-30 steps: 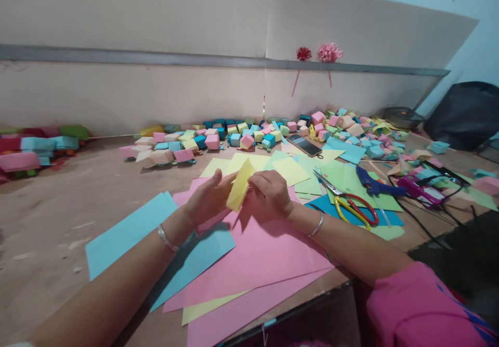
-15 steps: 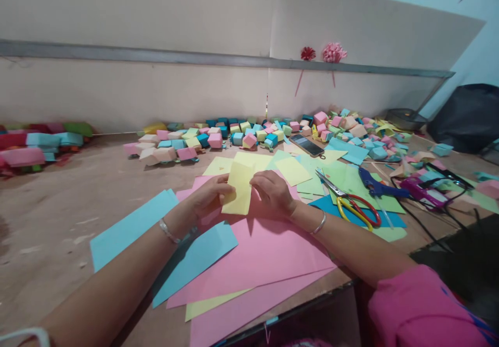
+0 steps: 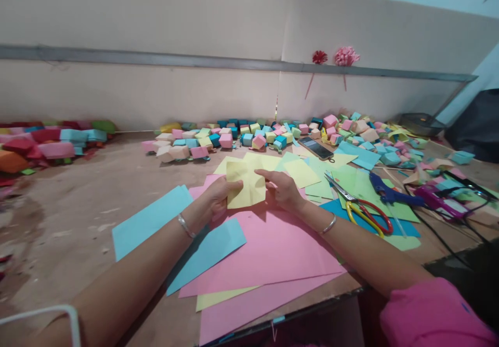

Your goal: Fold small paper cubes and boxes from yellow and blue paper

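Observation:
A creased yellow paper square (image 3: 245,188) is held up a little above the table between both hands. My left hand (image 3: 216,196) pinches its left edge, thumb on top. My right hand (image 3: 283,188) grips its right edge, with the forefinger stretched across the sheet. Under the hands lie large pink sheets (image 3: 273,248) and blue sheets (image 3: 152,219), with a yellow sheet (image 3: 222,297) sticking out below them. Each wrist wears a silver bangle.
Red-and-yellow-handled scissors (image 3: 358,204) and a blue glue gun (image 3: 392,193) lie to the right on green and yellow paper. A phone (image 3: 315,148) lies behind. Rows of folded paper cubes (image 3: 226,139) line the back wall, with more (image 3: 50,146) at far left. The table's front edge (image 3: 296,313) is near.
The yellow paper, folded narrow and tilted a second ago, has been opened out into a flat creased square. The view has shifted so the whole scene sits further right.

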Demonstrator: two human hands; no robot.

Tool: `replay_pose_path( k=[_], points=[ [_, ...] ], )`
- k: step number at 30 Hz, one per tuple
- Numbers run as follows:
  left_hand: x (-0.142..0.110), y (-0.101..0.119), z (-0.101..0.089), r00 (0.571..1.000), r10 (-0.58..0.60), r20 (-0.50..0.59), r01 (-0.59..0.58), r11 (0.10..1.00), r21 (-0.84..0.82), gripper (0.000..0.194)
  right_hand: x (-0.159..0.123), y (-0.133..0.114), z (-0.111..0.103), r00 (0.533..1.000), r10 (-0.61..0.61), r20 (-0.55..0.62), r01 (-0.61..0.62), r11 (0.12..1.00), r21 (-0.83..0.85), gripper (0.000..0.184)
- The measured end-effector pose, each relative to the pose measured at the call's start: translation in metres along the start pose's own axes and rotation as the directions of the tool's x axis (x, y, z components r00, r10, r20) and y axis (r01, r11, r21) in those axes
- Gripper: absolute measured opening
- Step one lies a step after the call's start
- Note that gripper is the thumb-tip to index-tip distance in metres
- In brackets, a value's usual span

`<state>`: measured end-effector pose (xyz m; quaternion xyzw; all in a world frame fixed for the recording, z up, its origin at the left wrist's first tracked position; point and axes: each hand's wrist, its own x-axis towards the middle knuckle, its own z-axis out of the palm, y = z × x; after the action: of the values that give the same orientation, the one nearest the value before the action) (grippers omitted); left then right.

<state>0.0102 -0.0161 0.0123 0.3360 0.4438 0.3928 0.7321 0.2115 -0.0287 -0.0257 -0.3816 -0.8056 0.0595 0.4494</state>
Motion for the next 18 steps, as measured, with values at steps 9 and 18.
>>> replay_pose_path(
  k=[9, 18],
  points=[
    [0.004, -0.003, -0.004, 0.999, 0.046, 0.028, -0.044, 0.998, -0.050, 0.044, 0.000, 0.008, 0.004, 0.972, 0.235, 0.013, -0.226, 0.918, 0.325, 0.021],
    [-0.003, -0.011, -0.003, 0.981, 0.190, 0.047, -0.192, 0.980, 0.047, 0.040, 0.003, 0.005, 0.005, 0.929, 0.368, 0.034, -0.350, 0.848, 0.398, 0.009]
  ],
)
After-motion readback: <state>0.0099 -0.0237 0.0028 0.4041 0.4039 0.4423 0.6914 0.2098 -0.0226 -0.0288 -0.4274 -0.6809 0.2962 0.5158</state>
